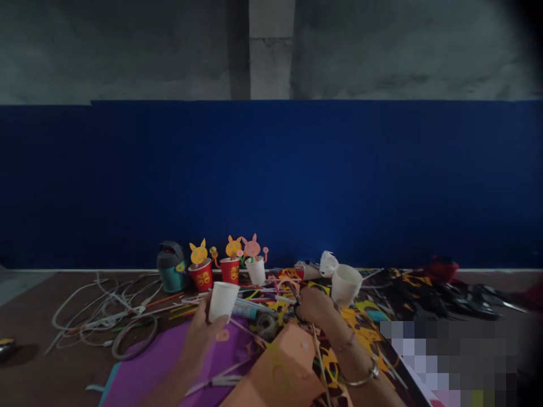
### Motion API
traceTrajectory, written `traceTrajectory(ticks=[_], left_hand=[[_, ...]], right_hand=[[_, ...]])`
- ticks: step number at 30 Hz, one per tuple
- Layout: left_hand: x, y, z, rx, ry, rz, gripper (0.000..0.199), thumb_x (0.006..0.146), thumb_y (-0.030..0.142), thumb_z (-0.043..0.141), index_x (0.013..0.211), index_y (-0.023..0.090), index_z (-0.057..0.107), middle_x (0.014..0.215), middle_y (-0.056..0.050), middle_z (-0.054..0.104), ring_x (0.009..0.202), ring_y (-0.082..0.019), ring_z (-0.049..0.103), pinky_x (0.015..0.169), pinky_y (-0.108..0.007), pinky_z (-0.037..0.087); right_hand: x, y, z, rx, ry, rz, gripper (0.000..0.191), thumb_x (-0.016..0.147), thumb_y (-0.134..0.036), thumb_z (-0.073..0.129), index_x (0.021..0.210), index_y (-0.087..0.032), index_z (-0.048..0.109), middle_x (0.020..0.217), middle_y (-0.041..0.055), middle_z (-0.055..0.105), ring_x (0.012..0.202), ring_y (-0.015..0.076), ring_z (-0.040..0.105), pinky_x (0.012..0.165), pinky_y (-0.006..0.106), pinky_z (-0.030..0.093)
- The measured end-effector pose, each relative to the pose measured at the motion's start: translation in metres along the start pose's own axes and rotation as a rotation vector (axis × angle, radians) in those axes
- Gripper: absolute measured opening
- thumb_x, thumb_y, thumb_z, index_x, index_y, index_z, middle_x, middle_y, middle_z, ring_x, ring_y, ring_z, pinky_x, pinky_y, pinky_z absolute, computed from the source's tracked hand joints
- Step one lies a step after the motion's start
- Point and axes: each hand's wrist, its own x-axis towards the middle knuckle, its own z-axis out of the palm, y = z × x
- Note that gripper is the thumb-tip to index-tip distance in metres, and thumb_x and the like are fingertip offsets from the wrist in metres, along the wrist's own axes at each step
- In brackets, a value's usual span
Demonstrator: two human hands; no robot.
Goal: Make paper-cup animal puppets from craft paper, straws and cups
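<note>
A plain white paper cup (223, 302) is in my left hand (206, 321), tilted a little, with the fingers and thumb round its side. My right hand (316, 307) is in the clutter of paper scraps at the middle of the table, its fingers curled down by something dark. What they grip, if anything, is hidden. Behind the held cup stand two red paper cups (201, 276) and a white cup (256, 272), each with a paper animal head rising from it. A wider white cup (347, 284) stands just beyond my right wrist.
Orange paper (271, 367) and a purple sheet (169, 350) lie in front. White cables (106, 316) tangle at the left by a teal-and-black container (171, 268). A tape roll (266, 325) sits centrally; dark tools (462, 299) lie right. A blue panel (271, 181) stands behind.
</note>
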Motion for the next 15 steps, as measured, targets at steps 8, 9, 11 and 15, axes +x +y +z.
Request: traceTrajectory(ticks=[8, 9, 11, 15], left_hand=[[0.002, 0.014, 0.049, -0.816, -0.112, -0.313, 0.028, 0.075, 0.011, 0.06, 0.103, 0.014, 0.061, 0.084, -0.006, 0.07, 0.076, -0.019, 0.068, 0.071, -0.03, 0.056], [0.002, 0.013, 0.055, -0.862, -0.09, -0.363, 0.025, 0.075, 0.011, 0.061, 0.1, 0.014, 0.061, 0.083, -0.006, 0.07, 0.075, -0.019, 0.067, 0.069, -0.03, 0.056], [0.0, 0.012, 0.063, -0.875, -0.093, -0.361, 0.024, 0.076, 0.01, 0.062, 0.1, 0.014, 0.061, 0.083, -0.006, 0.07, 0.075, -0.019, 0.068, 0.07, -0.03, 0.056], [-0.006, 0.002, 0.065, -0.787, -0.125, -0.249, 0.04, 0.072, 0.024, 0.072, 0.109, 0.018, 0.058, 0.09, -0.008, 0.07, 0.082, -0.022, 0.068, 0.075, -0.032, 0.054]], right_hand=[[-0.023, 0.017, -0.033, 0.052, -0.028, -0.09, 0.022, 0.073, -0.029, 0.056, 0.079, -0.012, 0.069, 0.083, 0.0153, 0.07, 0.079, 0.0277, 0.066, 0.068, 0.034, 0.047], [-0.026, 0.018, -0.037, 0.058, -0.033, -0.099, 0.022, 0.073, -0.03, 0.056, 0.076, -0.012, 0.069, 0.081, 0.0146, 0.069, 0.077, 0.0271, 0.065, 0.067, 0.034, 0.047], [-0.032, 0.016, -0.045, 0.068, -0.049, -0.116, 0.018, 0.069, -0.028, 0.057, 0.066, -0.014, 0.068, 0.072, 0.0123, 0.069, 0.069, 0.0252, 0.065, 0.063, 0.033, 0.046], [-0.041, 0.01, -0.05, 0.135, -0.108, -0.157, 0.013, 0.061, -0.022, 0.058, 0.051, -0.018, 0.066, 0.052, 0.0047, 0.063, 0.053, 0.0197, 0.06, 0.051, 0.029, 0.043]])
